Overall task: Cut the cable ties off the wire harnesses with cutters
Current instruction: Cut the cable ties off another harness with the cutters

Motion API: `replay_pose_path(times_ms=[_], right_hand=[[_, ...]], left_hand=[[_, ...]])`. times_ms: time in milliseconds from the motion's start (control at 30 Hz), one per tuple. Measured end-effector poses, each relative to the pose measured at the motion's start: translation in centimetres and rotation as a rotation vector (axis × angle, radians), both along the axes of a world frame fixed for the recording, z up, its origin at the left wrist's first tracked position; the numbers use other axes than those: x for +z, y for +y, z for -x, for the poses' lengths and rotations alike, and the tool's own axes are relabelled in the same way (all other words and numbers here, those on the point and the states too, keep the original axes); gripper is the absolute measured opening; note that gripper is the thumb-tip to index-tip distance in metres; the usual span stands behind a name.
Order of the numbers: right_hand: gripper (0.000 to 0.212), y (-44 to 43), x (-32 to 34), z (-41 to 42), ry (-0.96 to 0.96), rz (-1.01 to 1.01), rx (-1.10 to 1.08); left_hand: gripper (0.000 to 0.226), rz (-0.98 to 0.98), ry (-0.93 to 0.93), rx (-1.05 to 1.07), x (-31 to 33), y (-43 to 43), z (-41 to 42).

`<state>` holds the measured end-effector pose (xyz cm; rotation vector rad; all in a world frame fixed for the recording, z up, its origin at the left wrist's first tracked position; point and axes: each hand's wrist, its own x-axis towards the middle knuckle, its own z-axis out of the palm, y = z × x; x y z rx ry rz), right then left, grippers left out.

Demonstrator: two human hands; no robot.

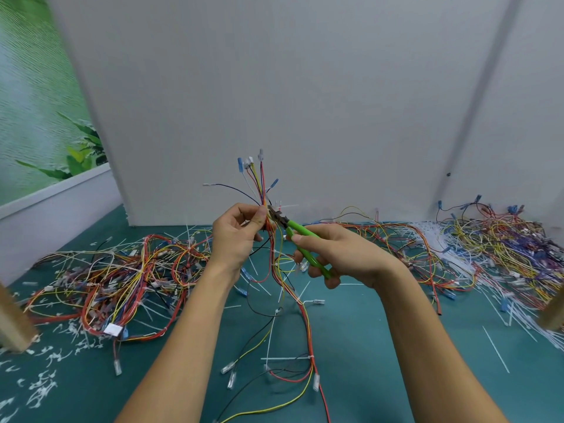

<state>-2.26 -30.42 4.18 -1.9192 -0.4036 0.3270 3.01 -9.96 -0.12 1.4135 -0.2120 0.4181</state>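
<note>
My left hand [236, 236] grips a wire harness [258, 184] of red, yellow, blue and black wires, held upright above the table with its connector ends fanning upward. My right hand [329, 254] grips green-handled cutters [300, 239]. The dark jaws of the cutters sit against the bundle just right of my left thumb, where a white cable tie [285, 206] sticks out to the right. The rest of the harness hangs down and trails across the green table [381, 346] toward me.
A heap of harnesses [122, 276] lies at the left and another tangled heap [488, 248] at the right with loose white ties. Cut tie scraps [55, 361] litter the near left. A grey partition [305, 102] stands behind. Wooden posts [12, 325] stand at both edges.
</note>
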Motion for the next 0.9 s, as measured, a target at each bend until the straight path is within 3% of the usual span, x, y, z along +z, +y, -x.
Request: replay_pose_path(times_ms=[400,767,900], right_hand=[[0.027,1.3,0.6,0.8,-0.018,0.029,-0.023],[0.046,2.7,0.4,1.3,-0.081,0.069,-0.077],[0.035,2.8,0.1,1.1,-0.170,0.114,-0.096]], left_hand=[[0.011,0.095,0.104,-0.050,0.2,-0.6,0.4],[0.021,0.247,0.178,-0.131,0.5,-0.8,0.7],[0.021,0.281,0.187,-0.162,0.4,-0.5,0.5]])
